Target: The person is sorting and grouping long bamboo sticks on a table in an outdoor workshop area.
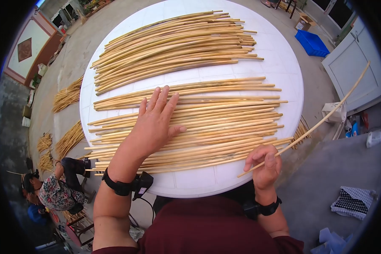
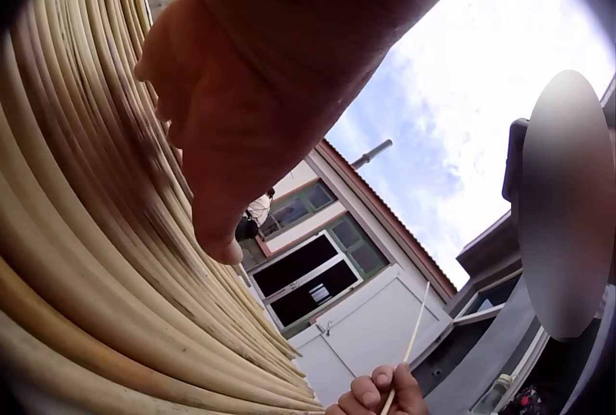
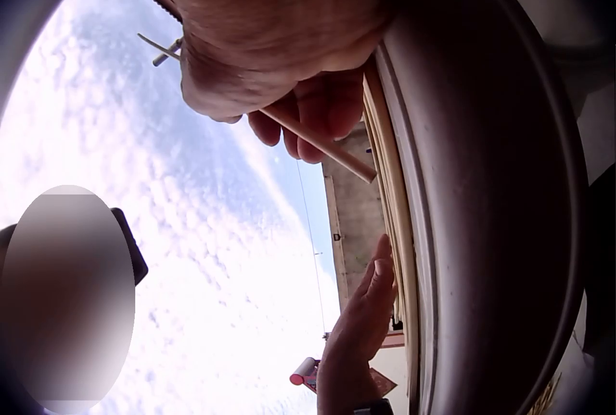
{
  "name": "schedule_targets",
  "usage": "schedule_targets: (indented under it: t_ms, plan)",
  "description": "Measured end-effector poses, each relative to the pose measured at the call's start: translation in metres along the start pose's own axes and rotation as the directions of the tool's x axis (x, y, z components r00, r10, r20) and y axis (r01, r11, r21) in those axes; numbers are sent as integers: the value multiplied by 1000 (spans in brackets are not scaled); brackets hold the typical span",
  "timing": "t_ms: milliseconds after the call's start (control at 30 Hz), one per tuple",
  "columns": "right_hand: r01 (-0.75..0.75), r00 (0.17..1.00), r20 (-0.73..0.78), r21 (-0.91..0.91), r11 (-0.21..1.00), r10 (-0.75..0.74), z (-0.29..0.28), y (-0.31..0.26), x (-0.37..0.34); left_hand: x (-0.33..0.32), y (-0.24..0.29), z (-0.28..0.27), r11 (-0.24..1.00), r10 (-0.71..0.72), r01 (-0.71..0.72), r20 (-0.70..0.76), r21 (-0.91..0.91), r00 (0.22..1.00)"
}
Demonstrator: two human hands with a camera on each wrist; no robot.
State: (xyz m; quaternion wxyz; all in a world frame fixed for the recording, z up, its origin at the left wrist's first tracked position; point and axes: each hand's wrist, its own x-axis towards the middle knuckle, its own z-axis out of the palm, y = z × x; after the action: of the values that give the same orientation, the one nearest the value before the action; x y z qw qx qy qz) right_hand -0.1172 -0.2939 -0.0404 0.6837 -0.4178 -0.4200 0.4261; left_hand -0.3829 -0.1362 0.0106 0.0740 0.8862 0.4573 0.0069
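Note:
Long pale sticks lie side by side on a round white table. My left hand rests over them with its fingers extended toward the far side, the thumb pointing right. At the near right edge, my right hand pinches a single stick near its lower end; the stick slants up to the right, past the table. In the right wrist view, the end of that stick sticks out beyond the right hand's fingers. The left wrist view shows the left hand beside the sticks.
A larger pile of sticks covers the table's far side. Bundles lie on the ground at left, near a seated person. A blue crate, a white door and a patterned cloth are at right.

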Motion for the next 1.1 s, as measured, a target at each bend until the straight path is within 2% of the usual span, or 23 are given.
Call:
schedule_targets:
  t_ms: [67, 167, 367, 567, 667, 767, 867, 967, 1100]
  plan:
    - [1, 1000, 1, 4, 1000, -1, 0, 0, 0, 6, -7, 9, 999, -24, 25, 46, -24, 999]
    - [1, 1000, 5, 6, 1000, -1, 0, -1, 1, 5, -9, 12, 999, 5, -7, 74, 31, 997]
    - [-2, 1000, 6, 13, 1000, 2, 0, -2, 1, 4, -13, 10, 995, 95, -95, 102, -9, 990]
    - [3, 1000, 9, 28, 1000, -3, 0, -1, 1, 7, -18, 22, 996, 38, -40, 28, 83, 999]
    - [7, 1000, 10, 23, 1000, -7, 0, -1, 1, -5, 2, 14, 981, 106, -99, -30, 169, 994]
    - [10, 1000, 12, 21, 1000, -10, -1, 0, 1, -19, 19, 16, 987, 146, -151, 73, 62, 987]
    - [3, 1000, 10, 22, 1000, -3, -1, -1, 0, -22, 17, 21, 987, 163, -163, 51, 1, 985]
    - [5, 1000, 15, 23, 1000, -5, 0, -1, 1, -13, 4, 20, 977, 208, -211, 66, 34, 976]
    - [5, 1000, 21, 28, 1000, -6, -1, -2, 0, 6, -15, 22, 965, 245, -244, 6, 92, 970]
